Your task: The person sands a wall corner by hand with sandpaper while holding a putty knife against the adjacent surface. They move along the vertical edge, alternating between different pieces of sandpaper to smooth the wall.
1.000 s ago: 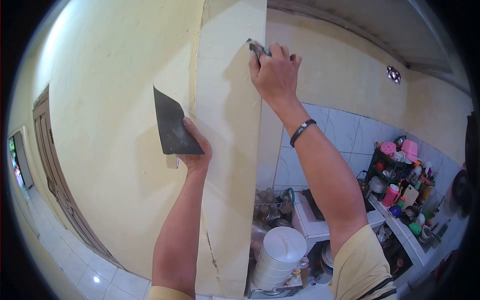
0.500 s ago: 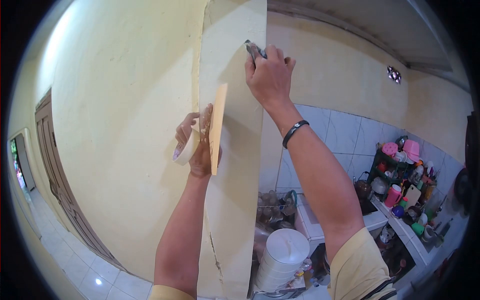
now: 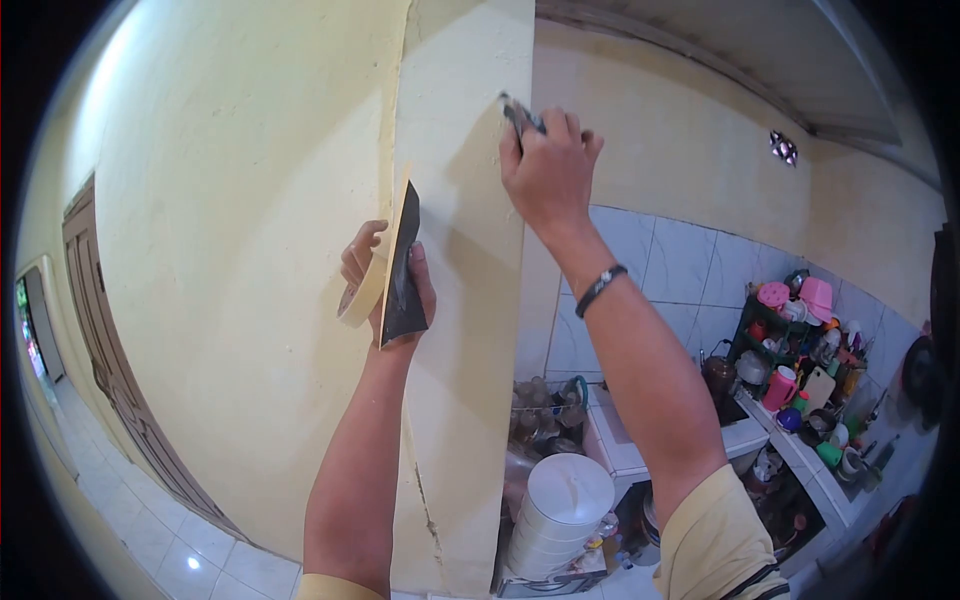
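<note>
My left hand [image 3: 424,283] is raised in front of the pillar and holds a bent sandpaper sheet [image 3: 402,285], dark on one face and tan along its edge. A roll of masking tape [image 3: 362,292] hangs on the same hand, its fingers partly behind the sheet. Higher up, my right hand [image 3: 552,172] pinches a small dark piece [image 3: 520,115] with a pale streak, too blurred to name. Its tip is at the face of the cream pillar [image 3: 465,400]; contact cannot be made out.
A long crack [image 3: 425,497] runs down the lower pillar. To the right are a white lidded bucket [image 3: 565,500], a tiled counter [image 3: 735,440] and a rack of kitchenware [image 3: 775,345]. A brown door [image 3: 100,290] is at far left.
My left hand has turned the sandpaper sheet, so its dark face now shows, and shifted slightly left. My right hand has moved a little down and to the right with the dark piece.
</note>
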Available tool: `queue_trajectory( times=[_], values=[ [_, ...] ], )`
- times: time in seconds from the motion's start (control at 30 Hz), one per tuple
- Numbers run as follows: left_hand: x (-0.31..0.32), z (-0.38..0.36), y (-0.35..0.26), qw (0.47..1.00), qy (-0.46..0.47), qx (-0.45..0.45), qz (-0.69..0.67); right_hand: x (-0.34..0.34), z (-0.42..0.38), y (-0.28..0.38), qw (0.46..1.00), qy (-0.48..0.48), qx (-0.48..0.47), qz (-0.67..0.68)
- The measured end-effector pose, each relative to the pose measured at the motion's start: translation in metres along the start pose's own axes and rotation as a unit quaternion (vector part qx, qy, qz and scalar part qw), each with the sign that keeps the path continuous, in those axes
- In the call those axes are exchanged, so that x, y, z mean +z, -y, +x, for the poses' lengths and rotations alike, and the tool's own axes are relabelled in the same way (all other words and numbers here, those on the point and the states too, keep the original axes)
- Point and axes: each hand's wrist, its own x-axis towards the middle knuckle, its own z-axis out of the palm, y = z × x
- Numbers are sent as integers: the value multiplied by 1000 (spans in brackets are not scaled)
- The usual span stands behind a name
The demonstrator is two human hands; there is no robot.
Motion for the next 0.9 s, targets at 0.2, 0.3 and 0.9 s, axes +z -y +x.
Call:
queue_trajectory(
  times=[0.2,0.3,0.9],
  values=[
    [0,-2,1,1000,-11,2,10,-4,9,-1,1000,29,-9,-6],
    [-1,-1,1,1000,-17,2,15,-2,16,1,1000,30,-2,2],
    [-8,3,-13,1000,-6,-28,-8,-1,-6,3,1000,-1,7,10]
  ],
)
